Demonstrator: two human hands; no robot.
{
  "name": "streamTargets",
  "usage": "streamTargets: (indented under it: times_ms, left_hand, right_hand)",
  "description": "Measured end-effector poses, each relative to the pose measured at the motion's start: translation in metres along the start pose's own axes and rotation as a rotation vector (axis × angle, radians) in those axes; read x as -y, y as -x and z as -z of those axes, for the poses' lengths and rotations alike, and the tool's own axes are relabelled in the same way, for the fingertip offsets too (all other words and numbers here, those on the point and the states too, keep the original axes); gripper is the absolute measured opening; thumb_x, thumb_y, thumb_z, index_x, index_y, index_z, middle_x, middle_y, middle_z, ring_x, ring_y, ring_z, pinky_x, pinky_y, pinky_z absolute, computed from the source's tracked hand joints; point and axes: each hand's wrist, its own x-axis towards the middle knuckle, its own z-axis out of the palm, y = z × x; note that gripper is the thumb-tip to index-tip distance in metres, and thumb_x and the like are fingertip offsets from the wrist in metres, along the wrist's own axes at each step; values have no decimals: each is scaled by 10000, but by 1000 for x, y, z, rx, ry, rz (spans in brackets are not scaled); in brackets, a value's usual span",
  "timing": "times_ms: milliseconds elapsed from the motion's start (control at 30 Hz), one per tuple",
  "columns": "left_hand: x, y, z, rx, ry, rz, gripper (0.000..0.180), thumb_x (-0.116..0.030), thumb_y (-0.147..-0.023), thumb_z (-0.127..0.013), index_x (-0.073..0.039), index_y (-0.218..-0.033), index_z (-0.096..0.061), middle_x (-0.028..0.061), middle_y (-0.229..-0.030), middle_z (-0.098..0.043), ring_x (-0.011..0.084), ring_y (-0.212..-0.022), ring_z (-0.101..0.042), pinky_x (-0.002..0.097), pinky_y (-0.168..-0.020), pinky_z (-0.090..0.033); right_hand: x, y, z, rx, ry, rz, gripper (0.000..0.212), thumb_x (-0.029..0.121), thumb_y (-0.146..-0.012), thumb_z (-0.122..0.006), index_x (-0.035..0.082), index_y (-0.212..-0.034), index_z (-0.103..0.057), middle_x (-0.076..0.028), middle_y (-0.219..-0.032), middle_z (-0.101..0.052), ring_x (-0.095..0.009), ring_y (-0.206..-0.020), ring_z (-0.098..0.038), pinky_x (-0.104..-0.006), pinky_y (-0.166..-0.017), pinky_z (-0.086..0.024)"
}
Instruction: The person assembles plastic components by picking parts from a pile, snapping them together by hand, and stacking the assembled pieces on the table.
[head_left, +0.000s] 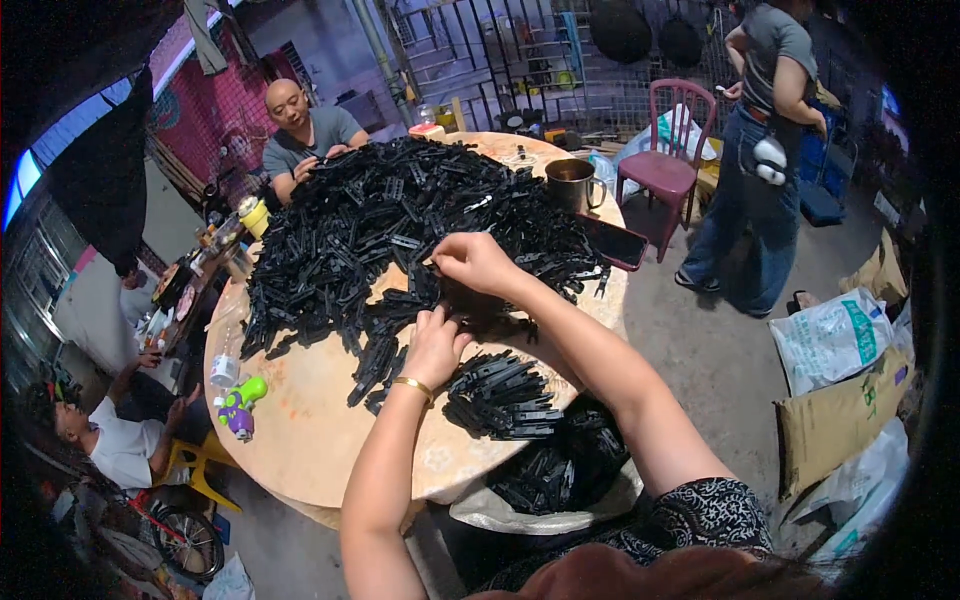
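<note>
A large heap of narrow black plastic clip-like pieces (340,230) covers much of the round table (310,430). My right hand (478,265) is at the near edge of the heap, thumb and fingertips pinched together; whatever is between them is too small to make out. Just nearer, my left hand (434,352), with a gold bangle at the wrist, has its fingers bent down among the black pieces. What those fingers hold is hidden. Beside the left wrist lies a smaller, neatly aligned bunch of black pieces (500,397).
An open white sack (545,520) of black pieces is below the table's near edge. A metal mug (572,186) and a phone (615,243) stand at the right, a purple-green toy (240,408) at the left. Across the table, another person (310,130) handles pieces; a red chair (672,165) is behind.
</note>
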Motion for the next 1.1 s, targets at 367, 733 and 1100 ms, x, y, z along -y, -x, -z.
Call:
streamTargets:
  times_ms: [367, 733, 1100]
  left_hand:
    - [-15, 5, 22, -87, 13, 280, 229, -220, -754, -637, 2, -753, -586, 182, -800, -579, 348, -779, -562, 410, -696, -457]
    - [11, 5, 7, -290, 203, 421, 195, -146, -724, -660, 11, -745, -546, 202, -741, -584, 377, -733, -562, 420, -674, -459]
    - [9, 7, 28, -371, 1199, 477, 568, 33, -732, -656, -40, -1212, -360, 64, -847, -605, 115, -707, -589, 218, -584, -500]
  right_hand:
    - [-8, 13, 6, 120, -445, -522, 287, -58, -732, -440, -42, -972, -595, -83, -806, -620, -126, -649, -594, -236, -620, -507]
    - [-7, 20, -5, 62, -460, -340, 187, 41, -766, -643, -32, -938, -623, -62, -784, -639, -95, -650, -591, -222, -583, -487]
    - [-8, 31, -22, 267, -405, -368, 201, 53, -772, -643, 2, -966, -638, -50, -796, -651, -90, -681, -591, -231, -598, -488]
